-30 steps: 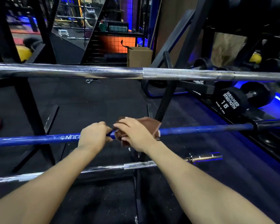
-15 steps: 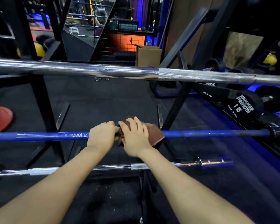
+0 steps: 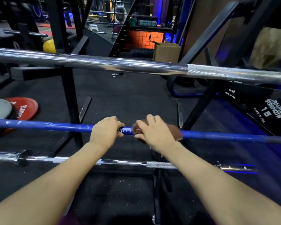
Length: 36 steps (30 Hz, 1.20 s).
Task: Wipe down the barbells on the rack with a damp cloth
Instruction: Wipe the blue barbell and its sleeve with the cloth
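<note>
Here, the left hand [image 3: 105, 132] grips the blue-coated steel barbell [image 3: 217, 136] bare, while just beside it the right hand [image 3: 154, 132] clasps a brown cloth [image 3: 175, 131] round that bar.

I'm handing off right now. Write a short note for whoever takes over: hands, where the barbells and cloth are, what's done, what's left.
Left hand: grips the blue barbell, steadying it.
Right hand: holds the brown cloth wrapped over the same bar, just right of the left hand.
Bars: chrome barbell on the top level, blue one in the middle, a second chrome barbell on the lowest level, all lying across the black rack.
Done: cloth is on the blue bar, mid-shaft; how much is already wiped cannot be told.
Left: finish the blue bar out to both ends; the two chrome bars may also need wiping.
</note>
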Motion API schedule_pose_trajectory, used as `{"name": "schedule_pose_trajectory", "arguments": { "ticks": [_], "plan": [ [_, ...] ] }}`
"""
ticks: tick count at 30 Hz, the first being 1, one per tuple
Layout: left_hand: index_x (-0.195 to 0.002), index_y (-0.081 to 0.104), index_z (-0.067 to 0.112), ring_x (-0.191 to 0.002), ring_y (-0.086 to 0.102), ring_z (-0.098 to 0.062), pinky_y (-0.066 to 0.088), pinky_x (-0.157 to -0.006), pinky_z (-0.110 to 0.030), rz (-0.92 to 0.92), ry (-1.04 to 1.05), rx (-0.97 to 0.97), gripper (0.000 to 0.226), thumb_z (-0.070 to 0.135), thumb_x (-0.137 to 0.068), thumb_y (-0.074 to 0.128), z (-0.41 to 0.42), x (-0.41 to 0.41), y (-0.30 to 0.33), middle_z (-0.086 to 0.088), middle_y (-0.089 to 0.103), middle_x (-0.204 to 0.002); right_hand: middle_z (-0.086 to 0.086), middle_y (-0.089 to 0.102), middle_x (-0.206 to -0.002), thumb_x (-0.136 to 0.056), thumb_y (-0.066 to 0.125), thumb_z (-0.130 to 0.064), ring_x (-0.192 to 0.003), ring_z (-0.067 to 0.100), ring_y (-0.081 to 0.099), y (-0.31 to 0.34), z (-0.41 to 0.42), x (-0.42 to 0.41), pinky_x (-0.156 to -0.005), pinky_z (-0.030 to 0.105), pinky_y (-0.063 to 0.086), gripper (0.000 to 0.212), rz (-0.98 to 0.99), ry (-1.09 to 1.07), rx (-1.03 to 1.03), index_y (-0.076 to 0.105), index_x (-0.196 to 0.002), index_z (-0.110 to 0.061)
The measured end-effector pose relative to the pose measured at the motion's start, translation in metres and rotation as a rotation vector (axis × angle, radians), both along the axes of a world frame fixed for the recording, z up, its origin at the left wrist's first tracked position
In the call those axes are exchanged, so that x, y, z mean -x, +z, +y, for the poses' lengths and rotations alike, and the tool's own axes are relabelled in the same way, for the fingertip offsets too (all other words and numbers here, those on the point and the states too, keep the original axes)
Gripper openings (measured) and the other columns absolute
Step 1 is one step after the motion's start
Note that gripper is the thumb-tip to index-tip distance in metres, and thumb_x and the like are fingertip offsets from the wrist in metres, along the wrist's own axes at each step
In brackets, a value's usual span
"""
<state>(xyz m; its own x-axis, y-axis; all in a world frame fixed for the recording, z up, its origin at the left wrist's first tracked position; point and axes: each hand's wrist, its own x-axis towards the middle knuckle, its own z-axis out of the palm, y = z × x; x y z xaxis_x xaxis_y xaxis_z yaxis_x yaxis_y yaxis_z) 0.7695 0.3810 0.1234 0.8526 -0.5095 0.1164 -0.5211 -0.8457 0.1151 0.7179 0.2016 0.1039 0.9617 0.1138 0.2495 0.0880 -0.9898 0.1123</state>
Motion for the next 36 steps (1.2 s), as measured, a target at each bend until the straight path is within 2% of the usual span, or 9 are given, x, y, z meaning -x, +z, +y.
{"name": "schedule_pose_trajectory", "arguments": {
  "ticks": [3,5,9,14,19,25,29,31,36],
  "plan": [
    [-0.109,0.066,0.031,-0.095,0.058,-0.018,0.039,-0.068,-0.029,-0.039,0.015,-0.041,0.027,0.043,-0.086,0.061,-0.001,-0.003,0.005,0.004,0.056,-0.099,0.015,0.038,-0.130,-0.092,0.043,-0.056,-0.111,0.037,0.041,0.007,0.032,-0.019,-0.077,0.046,0.047,0.058,0.075,0.030,-0.018,0.037,-0.139,-0.021],
    [-0.110,0.066,0.032,-0.095,0.058,-0.018,0.038,-0.067,-0.029,-0.025,0.024,-0.041,0.027,0.044,-0.086,0.061,0.001,-0.002,0.005,0.004,0.056,-0.099,0.013,0.035,-0.133,-0.092,0.047,-0.054,-0.114,0.036,0.039,0.007,0.024,-0.013,-0.079,0.046,0.048,0.060,0.082,0.086,-0.014,0.031,-0.143,-0.028],
    [-0.119,0.063,0.033,-0.101,0.056,-0.016,0.043,-0.076,-0.031,0.001,0.029,0.011,0.033,0.041,-0.087,0.062,0.000,0.000,0.004,0.007,0.058,-0.106,0.017,0.051,-0.124,-0.075,0.074,-0.040,-0.103,0.042,0.053,-0.012,-0.033,0.016,-0.076,0.051,0.051,0.066,-0.072,0.083,0.025,0.043,-0.133,-0.036],
    [-0.120,0.063,0.034,-0.102,0.055,-0.016,0.044,-0.077,-0.032,-0.021,0.025,-0.006,0.033,0.041,-0.087,0.060,-0.002,0.000,0.000,0.006,0.058,-0.107,0.011,0.056,-0.116,-0.072,0.074,-0.048,-0.089,0.042,0.058,-0.016,-0.018,0.006,-0.062,0.047,0.051,0.057,-0.059,0.007,0.015,0.057,-0.123,-0.031],
    [-0.111,0.067,0.031,-0.095,0.057,-0.018,0.044,-0.072,-0.033,-0.045,0.042,-0.043,0.026,0.040,-0.087,0.061,-0.001,0.001,0.001,0.005,0.057,-0.103,0.004,0.030,-0.139,-0.093,0.046,-0.052,-0.111,0.035,0.042,-0.001,0.018,-0.012,-0.078,0.044,0.046,0.056,0.045,0.095,-0.005,0.026,-0.144,-0.039],
    [-0.113,0.067,0.026,-0.097,0.058,-0.020,0.046,-0.079,-0.034,-0.023,0.051,-0.035,0.027,0.036,-0.088,0.062,-0.005,0.002,0.003,0.004,0.059,-0.105,0.008,0.041,-0.139,-0.087,0.059,-0.048,-0.115,0.034,0.047,-0.002,-0.063,0.030,-0.096,0.042,0.040,0.057,-0.009,0.026,-0.129,0.044,-0.139,-0.035],
    [-0.116,0.066,0.027,-0.098,0.057,-0.020,0.045,-0.078,-0.032,-0.041,0.038,-0.060,0.029,0.036,-0.089,0.061,-0.006,0.001,0.000,0.003,0.058,-0.106,0.016,0.054,-0.125,-0.077,0.064,-0.047,-0.110,0.042,0.053,-0.019,-0.034,0.020,-0.097,0.050,0.042,0.050,-0.089,-0.060,-0.162,0.061,-0.122,-0.027],
    [-0.118,0.065,0.030,-0.099,0.057,-0.020,0.043,-0.077,-0.032,-0.048,0.035,-0.078,0.030,0.038,-0.089,0.060,-0.006,0.001,0.001,0.003,0.058,-0.107,0.016,0.053,-0.130,-0.076,0.071,-0.042,-0.120,0.042,0.048,-0.024,-0.004,0.012,-0.100,0.054,0.037,0.048,-0.124,-0.049,-0.181,0.061,-0.121,-0.028],
    [-0.118,0.065,0.030,-0.098,0.057,-0.020,0.044,-0.079,-0.032,-0.035,0.034,-0.080,0.030,0.037,-0.089,0.060,-0.005,0.003,0.005,0.003,0.057,-0.104,0.012,0.033,-0.148,-0.091,0.056,-0.038,-0.139,0.036,0.026,-0.015,-0.002,0.018,-0.112,0.054,0.018,0.051,-0.047,0.046,-0.163,0.043,-0.140,-0.036]
  ]
}}
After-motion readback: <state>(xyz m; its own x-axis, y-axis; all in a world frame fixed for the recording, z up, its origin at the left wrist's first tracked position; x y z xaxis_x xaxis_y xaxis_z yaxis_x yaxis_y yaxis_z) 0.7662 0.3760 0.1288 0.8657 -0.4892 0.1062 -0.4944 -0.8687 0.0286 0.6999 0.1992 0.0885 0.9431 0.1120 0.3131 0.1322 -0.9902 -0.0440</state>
